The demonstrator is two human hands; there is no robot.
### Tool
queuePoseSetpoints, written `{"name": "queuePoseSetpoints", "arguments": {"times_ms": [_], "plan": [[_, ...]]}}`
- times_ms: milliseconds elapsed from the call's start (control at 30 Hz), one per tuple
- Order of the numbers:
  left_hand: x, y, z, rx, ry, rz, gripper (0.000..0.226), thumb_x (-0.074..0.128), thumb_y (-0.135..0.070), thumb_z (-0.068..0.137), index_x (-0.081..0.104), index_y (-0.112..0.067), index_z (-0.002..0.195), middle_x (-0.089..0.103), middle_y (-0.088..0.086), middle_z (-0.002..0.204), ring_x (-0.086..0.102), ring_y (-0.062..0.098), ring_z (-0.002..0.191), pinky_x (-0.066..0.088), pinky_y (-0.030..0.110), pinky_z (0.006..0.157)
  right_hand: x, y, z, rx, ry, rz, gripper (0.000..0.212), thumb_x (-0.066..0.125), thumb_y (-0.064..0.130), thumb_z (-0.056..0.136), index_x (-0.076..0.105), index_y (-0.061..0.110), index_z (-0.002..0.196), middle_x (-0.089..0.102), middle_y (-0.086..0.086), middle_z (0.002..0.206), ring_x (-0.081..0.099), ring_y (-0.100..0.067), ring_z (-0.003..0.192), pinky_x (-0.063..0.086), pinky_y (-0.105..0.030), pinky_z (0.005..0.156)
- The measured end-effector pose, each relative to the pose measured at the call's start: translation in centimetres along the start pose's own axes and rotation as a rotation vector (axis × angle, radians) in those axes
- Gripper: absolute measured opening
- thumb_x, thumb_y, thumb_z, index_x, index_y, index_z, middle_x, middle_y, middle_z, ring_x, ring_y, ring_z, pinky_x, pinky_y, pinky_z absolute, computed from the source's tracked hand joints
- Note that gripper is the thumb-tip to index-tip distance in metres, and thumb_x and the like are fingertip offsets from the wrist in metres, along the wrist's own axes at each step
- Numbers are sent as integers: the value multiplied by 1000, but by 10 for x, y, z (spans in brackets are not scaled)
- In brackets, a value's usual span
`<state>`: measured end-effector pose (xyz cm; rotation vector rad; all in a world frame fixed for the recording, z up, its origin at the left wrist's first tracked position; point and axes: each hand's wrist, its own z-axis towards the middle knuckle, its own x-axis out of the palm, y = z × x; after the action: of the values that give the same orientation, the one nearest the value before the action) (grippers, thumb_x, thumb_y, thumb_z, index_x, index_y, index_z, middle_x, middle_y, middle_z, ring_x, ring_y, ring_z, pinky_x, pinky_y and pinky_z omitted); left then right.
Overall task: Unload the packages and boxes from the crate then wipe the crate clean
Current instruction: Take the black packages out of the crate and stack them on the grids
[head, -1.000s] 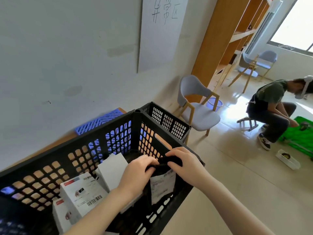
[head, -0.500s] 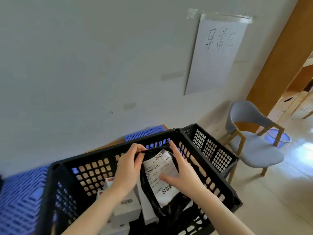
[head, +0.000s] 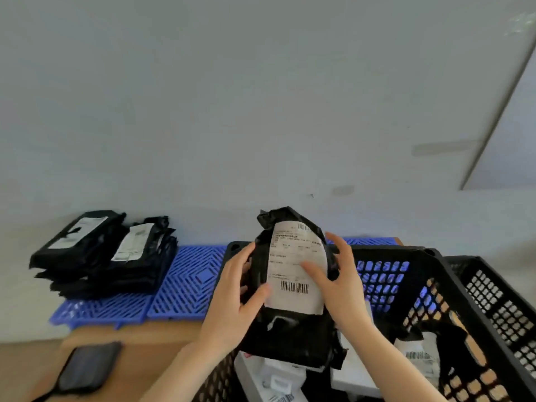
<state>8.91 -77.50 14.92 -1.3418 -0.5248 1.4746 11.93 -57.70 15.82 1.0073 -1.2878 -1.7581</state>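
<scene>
Both hands hold a crinkled black plastic package [head: 293, 323] upright above the black lattice-walled crate [head: 435, 288]: the left hand [head: 232, 303] wraps its left edge, and the right hand [head: 339, 288] presses thumb and fingers against its white barcoded label. White boxes [head: 278, 378] lie inside the crate below. To the left, a stack of similar black packages [head: 101, 256] rests on blue gridded plastic mats [head: 174, 285] against the wall.
</scene>
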Motion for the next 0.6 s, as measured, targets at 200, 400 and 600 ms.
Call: {"name": "queuePoseSetpoints", "arguments": {"times_ms": [200,400,600], "plan": [[-56,28,-27,9,-27,151,84,66,-68,66,16,-71,133,20,-24,134,26,-20,124,33,-3,88,76,39,3,18,-67,94,38,75,37,81,42,38,99,60,13,100,63,-3,85,49,-13,54],[-145,73,-36,-21,-62,181,102,79,-64,51,19,-67,134,17,-29,133,27,-15,125,40,7,96,175,62,-12,-78,121,-13,34,68,29,88,49,49,107,41,12,123,47,2,109,50,-10,74],[-243,129,-52,-98,4,219,124,83,-62,47,-1,-65,137,4,-34,137,26,-8,130,33,7,101,280,79,-26,-145,316,-156,61,69,20,87,41,48,133,36,15,128,39,-3,120,40,-10,88]]}}
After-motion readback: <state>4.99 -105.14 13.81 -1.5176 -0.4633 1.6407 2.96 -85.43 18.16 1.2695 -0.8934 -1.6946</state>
